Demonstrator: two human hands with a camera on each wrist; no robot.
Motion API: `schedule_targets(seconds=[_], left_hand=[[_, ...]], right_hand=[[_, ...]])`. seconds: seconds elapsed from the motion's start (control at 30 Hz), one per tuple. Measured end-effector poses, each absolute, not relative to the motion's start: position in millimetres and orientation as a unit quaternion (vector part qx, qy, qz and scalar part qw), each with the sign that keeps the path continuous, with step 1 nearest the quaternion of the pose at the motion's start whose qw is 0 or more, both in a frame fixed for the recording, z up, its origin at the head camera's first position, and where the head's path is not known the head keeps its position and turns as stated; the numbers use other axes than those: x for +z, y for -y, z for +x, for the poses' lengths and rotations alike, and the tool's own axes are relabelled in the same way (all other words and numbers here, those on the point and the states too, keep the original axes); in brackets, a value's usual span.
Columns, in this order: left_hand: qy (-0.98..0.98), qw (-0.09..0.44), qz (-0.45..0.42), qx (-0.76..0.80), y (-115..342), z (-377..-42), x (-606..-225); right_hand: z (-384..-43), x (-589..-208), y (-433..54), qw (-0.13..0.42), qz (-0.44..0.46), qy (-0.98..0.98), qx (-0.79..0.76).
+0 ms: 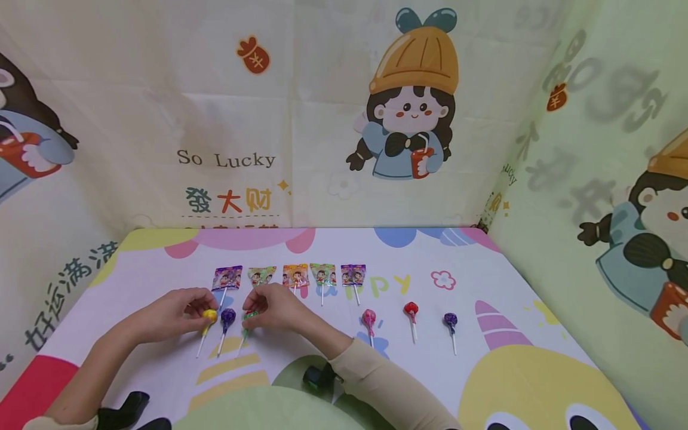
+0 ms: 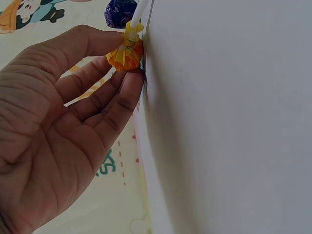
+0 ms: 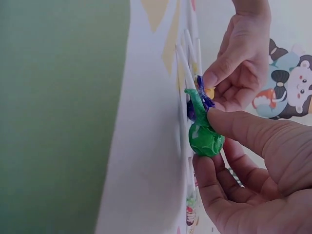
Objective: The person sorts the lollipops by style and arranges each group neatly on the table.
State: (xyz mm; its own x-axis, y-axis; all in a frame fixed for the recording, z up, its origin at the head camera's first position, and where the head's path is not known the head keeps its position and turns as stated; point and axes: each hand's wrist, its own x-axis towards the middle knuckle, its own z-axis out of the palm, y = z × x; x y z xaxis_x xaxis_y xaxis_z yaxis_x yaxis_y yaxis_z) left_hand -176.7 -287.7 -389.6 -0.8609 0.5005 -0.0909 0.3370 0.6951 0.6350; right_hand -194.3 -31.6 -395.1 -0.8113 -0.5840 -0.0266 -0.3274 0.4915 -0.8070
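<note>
My left hand [image 1: 185,312] pinches the wrapped head of a yellow lollipop [image 2: 126,54] between thumb and fingers. Its white stick points toward me in the head view. Just right of it lies a dark purple lollipop [image 1: 228,318], untouched between the two hands. With thumb and fingertips, my right hand [image 1: 276,307] grips a green lollipop [image 3: 205,139] by its round wrapped head. The three sticks run roughly side by side. In the head view the right fingers cover part of the green wrapper.
Behind the hands stretches a row of flat-wrapped lollipops, including a purple one [image 1: 228,278], an orange one [image 1: 295,275] and another purple one [image 1: 353,275]. To the right lie a pink lollipop [image 1: 368,319], a red lollipop [image 1: 411,309] and a purple lollipop [image 1: 450,321] on the patterned tablecloth [image 1: 424,376].
</note>
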Motion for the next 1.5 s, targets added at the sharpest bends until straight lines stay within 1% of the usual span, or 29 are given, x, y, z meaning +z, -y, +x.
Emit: schedule_targets(seconds=[0.37,0.57,0.83,1.1,1.5], left_hand=[[-0.912,0.128,0.230,0.314,288,-178,-390],[-0.912,0.131,0.228,0.315,289,-178,-391],[-0.914,0.128,0.226,0.312,287,-177,-391],[-0.917,0.126,0.217,0.310,286,-175,-391],[-0.916,0.130,0.216,0.312,286,-176,-390]], right_hand=[[-196,-397,36,0.128,-0.265,-0.854,-0.428],[-192,-393,30,0.115,-0.257,-0.853,-0.439],[-183,-391,5,0.098,-0.267,-0.843,-0.457],[-167,-383,-25,0.102,-0.270,-0.831,-0.475],[-149,-374,-68,0.084,-0.260,-0.830,-0.487]])
